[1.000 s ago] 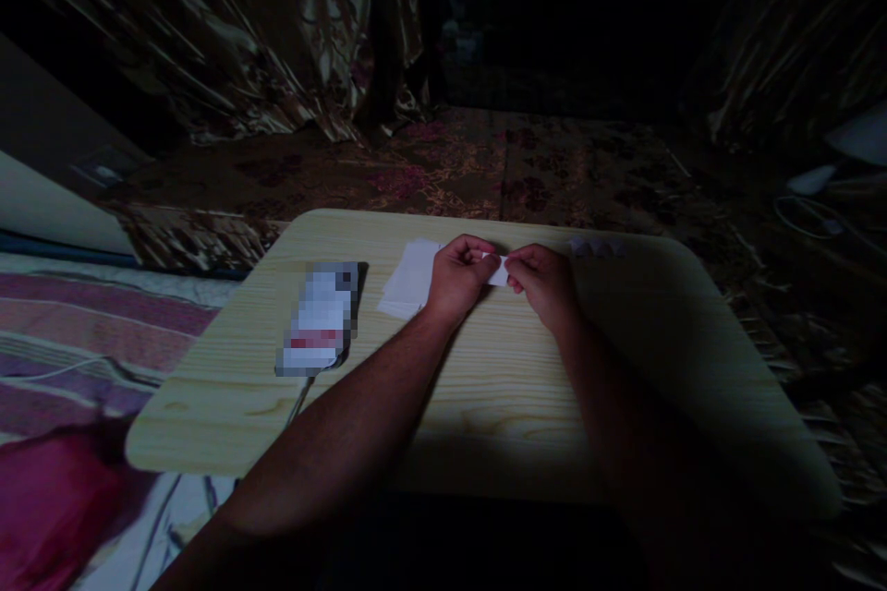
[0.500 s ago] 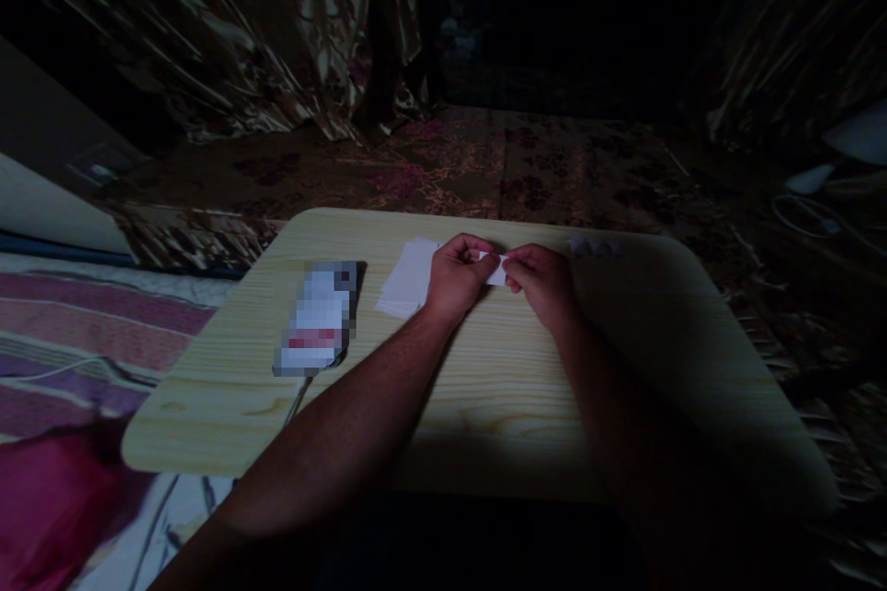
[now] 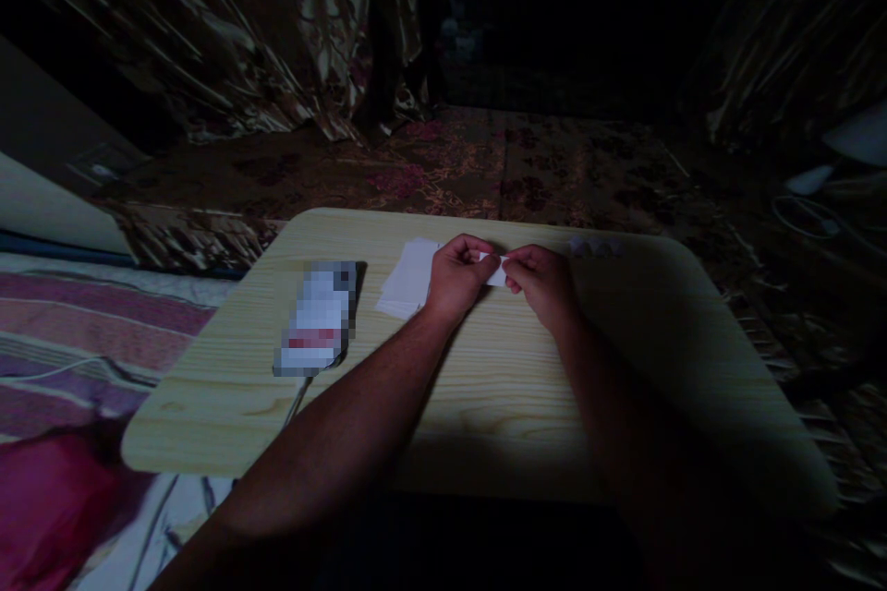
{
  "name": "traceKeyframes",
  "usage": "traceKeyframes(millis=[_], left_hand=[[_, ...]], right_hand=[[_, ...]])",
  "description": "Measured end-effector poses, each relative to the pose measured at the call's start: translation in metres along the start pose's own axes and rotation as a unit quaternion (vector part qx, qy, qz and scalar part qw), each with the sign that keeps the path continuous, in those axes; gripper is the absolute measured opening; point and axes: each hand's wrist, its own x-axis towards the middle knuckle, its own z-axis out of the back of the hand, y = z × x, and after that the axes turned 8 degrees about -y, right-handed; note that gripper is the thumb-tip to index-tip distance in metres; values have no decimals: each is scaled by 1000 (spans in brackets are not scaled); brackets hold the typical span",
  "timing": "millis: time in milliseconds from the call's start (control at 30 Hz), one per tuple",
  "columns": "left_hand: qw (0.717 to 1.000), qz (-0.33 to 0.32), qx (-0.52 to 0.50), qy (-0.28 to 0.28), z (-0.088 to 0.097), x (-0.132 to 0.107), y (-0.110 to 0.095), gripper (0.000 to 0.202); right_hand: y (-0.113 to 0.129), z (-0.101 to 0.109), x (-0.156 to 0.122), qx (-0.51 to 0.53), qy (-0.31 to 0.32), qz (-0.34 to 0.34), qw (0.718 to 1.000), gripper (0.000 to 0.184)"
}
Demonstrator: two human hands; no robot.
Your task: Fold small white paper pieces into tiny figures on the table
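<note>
L hand (image 3: 457, 277) and R hand (image 3: 544, 282) sit close together, knuckles up, each w/ fingertips pinched shut on opposite ends of one small white slip of thin paper (image 3: 497, 273). The slip is held btwn the two hands just above the light wooden table w/ rounded corners (image 3: 485, 388), near the middle of its far edge. Most of the slip is covered by fingers, so its exact shape can't be told. Judging by looks it is v. light, limp and easy to crease or tear. It won't slip from dry fingertips but gives no stiffness, so a thumb-and-forefinger pinch at the ends or edges suits it best, w/ gentle pull only. Just beside the L hand, toward the table's left edge, lies a flat stack of white paper sheets (image 3: 406, 282), its near corner hidden under the wrist. Further left is a flat rectangular grey-and-white object w/ a red band (image 3: 319, 319), blurred out, w/ a thin cable (image 3: 301, 397) running off the near edge. Right of the R hand, at the far edge, are a few pale small scraps (image 3: 596, 246), too dim to identify. Beyond the table: dark floral carpet (image 3: 485, 166), shiny patterned curtains (image 3: 277, 37), striped bedding (image 3: 83, 332) at left.
</note>
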Motion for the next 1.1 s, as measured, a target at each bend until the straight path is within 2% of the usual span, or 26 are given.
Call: traceKeyframes(millis=[533,700,833,933,1100], left_hand=[[1000,-17,21,16,0,-2,0,21],[1000,-18,10,20,-1,-2,0,22],[999,18,-21,34,-1,-1,1,33],[997,55,-35,47,0,0,2,27],[996,67,-47,33,0,0,1,27]], right_hand=[[2,0,-1,-7,-4,-4,1000,17],[-3,1,1,-10,-5,20,1000,12],[-6,2,3,-18,-22,57,998,11],[-6,3,3,-33,-31,66,997,12],[-4,2,2,-36,-34,81,995,14]])
